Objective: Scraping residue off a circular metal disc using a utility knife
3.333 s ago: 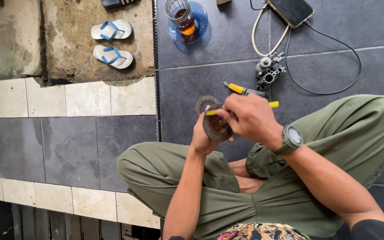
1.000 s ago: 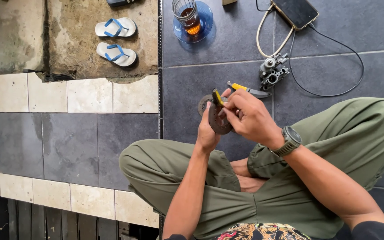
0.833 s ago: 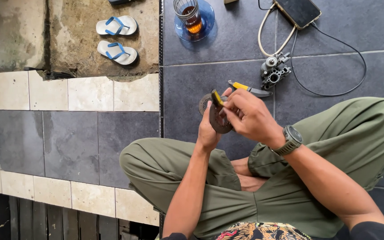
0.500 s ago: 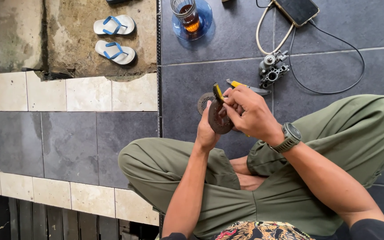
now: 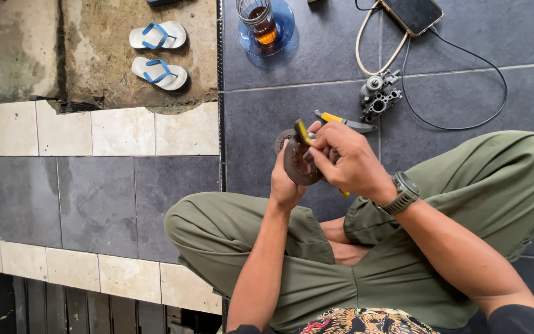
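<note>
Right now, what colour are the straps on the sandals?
Blue straps on white sandals, seen clearly in the head view, top left.

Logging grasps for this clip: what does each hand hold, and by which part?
Left hand grips a round dark metal disc by its lower edge. Right hand holds a yellow-handled tool by its handle, against the disc.

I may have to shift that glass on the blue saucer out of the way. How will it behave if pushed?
The glass stands upright, taller than wide, on a blue saucer, so a push near its rim could probably tip it. It holds amber liquid, so it may slosh or spill. The saucer sits on smooth dark floor tile; pushed low, it would likely slide.
</note>
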